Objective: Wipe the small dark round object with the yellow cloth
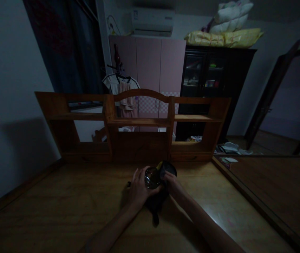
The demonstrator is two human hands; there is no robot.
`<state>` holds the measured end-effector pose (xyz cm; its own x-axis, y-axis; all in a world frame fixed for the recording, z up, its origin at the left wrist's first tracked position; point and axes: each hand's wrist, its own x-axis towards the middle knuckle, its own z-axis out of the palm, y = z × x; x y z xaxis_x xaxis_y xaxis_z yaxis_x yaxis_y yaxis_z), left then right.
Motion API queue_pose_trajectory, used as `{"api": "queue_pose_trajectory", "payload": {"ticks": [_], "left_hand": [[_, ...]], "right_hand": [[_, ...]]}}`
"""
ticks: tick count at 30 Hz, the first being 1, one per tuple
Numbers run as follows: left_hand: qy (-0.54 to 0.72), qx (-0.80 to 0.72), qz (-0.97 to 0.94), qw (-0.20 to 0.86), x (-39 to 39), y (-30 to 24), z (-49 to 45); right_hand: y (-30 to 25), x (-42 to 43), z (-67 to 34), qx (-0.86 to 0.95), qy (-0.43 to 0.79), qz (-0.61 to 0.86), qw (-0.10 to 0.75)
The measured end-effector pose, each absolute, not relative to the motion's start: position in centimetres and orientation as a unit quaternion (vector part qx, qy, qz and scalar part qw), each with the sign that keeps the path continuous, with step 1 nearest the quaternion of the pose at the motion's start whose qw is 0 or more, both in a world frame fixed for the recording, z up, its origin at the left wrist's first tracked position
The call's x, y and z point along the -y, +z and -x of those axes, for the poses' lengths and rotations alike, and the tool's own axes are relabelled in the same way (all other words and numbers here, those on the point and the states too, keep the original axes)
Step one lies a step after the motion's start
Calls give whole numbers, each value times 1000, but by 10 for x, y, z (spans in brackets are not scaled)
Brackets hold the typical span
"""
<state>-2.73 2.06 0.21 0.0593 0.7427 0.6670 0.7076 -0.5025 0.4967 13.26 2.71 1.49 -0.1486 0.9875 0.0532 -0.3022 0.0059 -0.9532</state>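
My left hand (138,188) is wrapped round a small dark rounded glass object (152,176), perhaps a jar, held just above the wooden desk (60,211). My right hand (171,182) grips the object's right side, pinching something dark with a bit of yellow (160,165) at its top. Under both hands lies a black item (155,207) on the desk, and a round black shape (171,168) shows behind the right hand. The room is dim, so details of the object are hard to make out.
A wooden shelf unit (136,121) stands along the desk's back edge. Behind it are a pink wardrobe (150,66), hanging clothes (123,91), a dark glass cabinet (213,77) with bedding on top and an air conditioner (152,21). A mirror or second surface (276,189) runs along the right.
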Motion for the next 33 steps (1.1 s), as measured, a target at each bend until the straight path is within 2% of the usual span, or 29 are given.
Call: {"api": "queue_pose_trajectory", "payload": {"ticks": [11, 23, 26, 30, 33], "left_hand": [[428, -457, -778, -53, -18, 5, 29], [405, -404, -813, -108, -15, 12, 26], [398, -420, -809, -107, -13, 15, 28], [390, -425, -809, -114, -9, 18, 30], [369, -413, -823, -123, -8, 18, 29]], "right_hand": [[19, -21, -134, 479, 600, 377, 518], [8, -25, -131, 470, 562, 413, 540], [0, -29, -129, 513, 504, 434, 543], [-7, -34, -131, 536, 362, 524, 554], [-5, -34, -136, 570, 334, 530, 531]]}}
